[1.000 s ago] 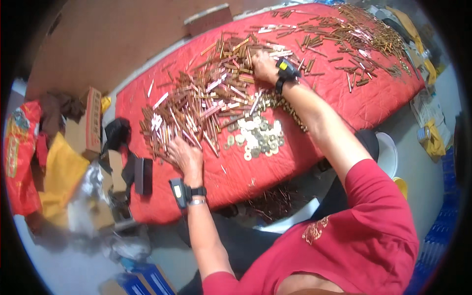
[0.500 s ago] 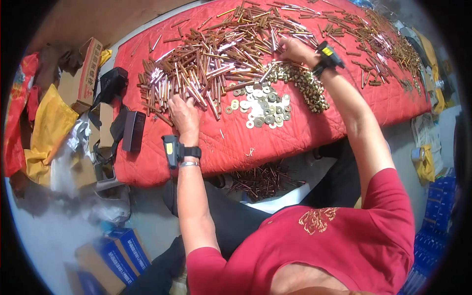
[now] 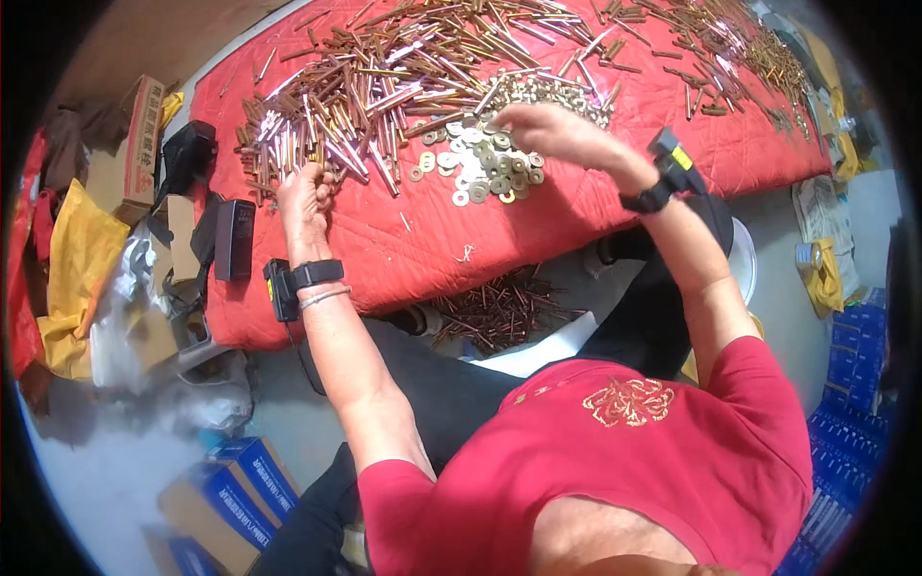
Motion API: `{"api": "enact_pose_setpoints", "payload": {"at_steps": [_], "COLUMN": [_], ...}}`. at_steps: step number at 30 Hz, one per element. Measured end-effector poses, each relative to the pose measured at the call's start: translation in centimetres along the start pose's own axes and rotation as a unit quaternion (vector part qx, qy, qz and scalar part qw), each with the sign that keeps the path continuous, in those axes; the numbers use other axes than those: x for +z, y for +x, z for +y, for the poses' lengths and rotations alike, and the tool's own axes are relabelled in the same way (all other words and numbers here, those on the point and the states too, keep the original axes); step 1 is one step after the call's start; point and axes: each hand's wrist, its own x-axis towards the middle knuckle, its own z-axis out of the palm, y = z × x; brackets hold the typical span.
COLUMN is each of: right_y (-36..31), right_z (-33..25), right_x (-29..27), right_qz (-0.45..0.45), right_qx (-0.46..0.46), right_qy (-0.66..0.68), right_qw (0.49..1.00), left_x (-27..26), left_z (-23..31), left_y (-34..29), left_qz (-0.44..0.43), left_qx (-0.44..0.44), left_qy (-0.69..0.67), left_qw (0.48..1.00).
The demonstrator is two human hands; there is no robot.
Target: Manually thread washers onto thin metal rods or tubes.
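A big heap of copper-coloured metal rods (image 3: pixel 384 86) covers the far side of a red quilted cloth (image 3: pixel 365 250). My left hand (image 3: pixel 307 197) is at the heap's near left edge, fingers curled in; whatever they hold is hidden. Right of the rods lies a loose pile of flat round washers (image 3: pixel 480 168), silver and brass-toned. My right hand (image 3: pixel 557 134) hovers over the washers' right side, fingers stretched to the left and slightly blurred. Behind it, partly covered by the hand, are small metal nuts (image 3: pixel 538 88).
More rods (image 3: pixel 720 58) spread over the far right. At left stand a black box (image 3: pixel 234 240), an open carton (image 3: pixel 144 144) and yellow bags (image 3: pixel 82 259). Another rod pile (image 3: pixel 499 312) lies below the cloth's front edge. Blue boxes (image 3: pixel 855 365) are stacked at right.
My right hand has come away from the rods and nuts, toward me and over the washers. My left hand has turned, its fingers now curled. The whole view has shifted a little.
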Motion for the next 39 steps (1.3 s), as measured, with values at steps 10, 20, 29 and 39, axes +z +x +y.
{"api": "enact_pose_setpoints", "payload": {"at_steps": [10, 20, 29, 39], "right_y": [-0.7, 2.6, 4.8, 3.9], "right_z": [-2.3, -5.0, -2.8, -1.1], "right_x": [7.4, 9.6, 12.1, 9.2], "right_qz": [0.132, 0.215, 0.105, 0.225], "right_qx": [-0.101, -0.267, -0.195, -0.046], "right_qy": [0.357, -0.179, 0.116, 0.006], "right_qw": [0.919, 0.922, 0.968, 0.973], "left_x": [1.5, 2.5, 2.4, 3.1], "left_z": [1.1, -0.2, -0.2, -0.7], "left_y": [-5.6, -7.6, -8.1, -8.0], "left_qz": [-0.186, -0.164, -0.159, -0.114], "left_qx": [-0.108, -0.044, 0.037, -0.005], "left_qy": [-0.382, -0.357, -0.318, -0.289], "left_qw": [0.899, 0.919, 0.934, 0.951]}}
